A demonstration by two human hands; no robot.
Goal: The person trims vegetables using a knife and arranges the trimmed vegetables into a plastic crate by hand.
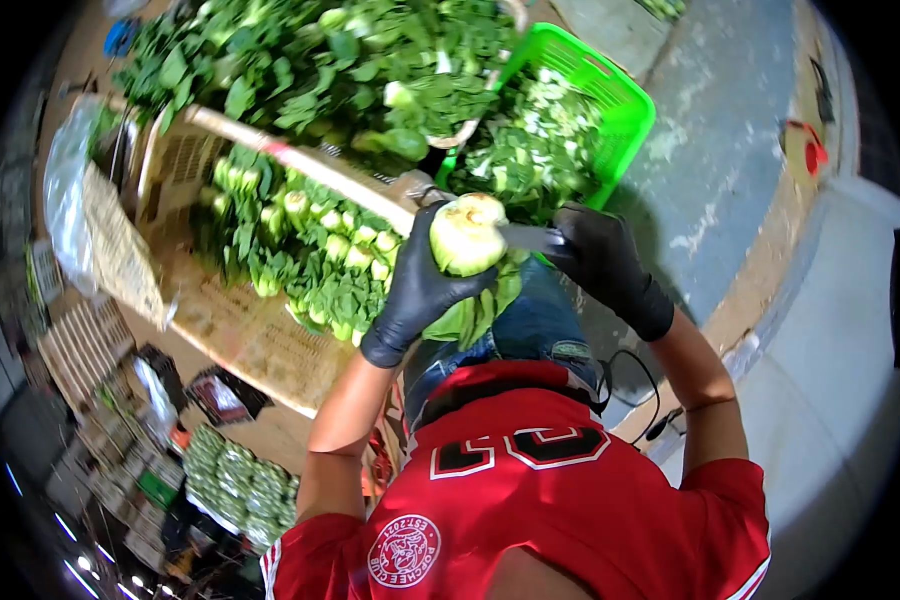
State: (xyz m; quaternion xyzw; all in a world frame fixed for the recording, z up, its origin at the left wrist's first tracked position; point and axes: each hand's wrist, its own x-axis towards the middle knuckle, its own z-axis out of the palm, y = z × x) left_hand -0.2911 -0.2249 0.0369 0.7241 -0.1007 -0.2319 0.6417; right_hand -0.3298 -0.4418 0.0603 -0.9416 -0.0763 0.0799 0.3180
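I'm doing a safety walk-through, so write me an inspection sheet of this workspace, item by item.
Surface: tan crate, brown-stained, with rows of greens inside.
Job's things: leafy vegetable, pale base up; knife, its blade at that base, contact unclear; green basket holding loose leaves.
Clutter: clear plastic by the tan crate's left end; red object at right, too small to identify.
Hands: left hand, black-gloved, grips the leafy vegetable; right hand, black-gloved, grips the knife.
Cables: thin black cable looping right of the jeans; its ends are unclear.
Surroundings: grey floor; stacked green bundles, apparently wrapped, lower left.
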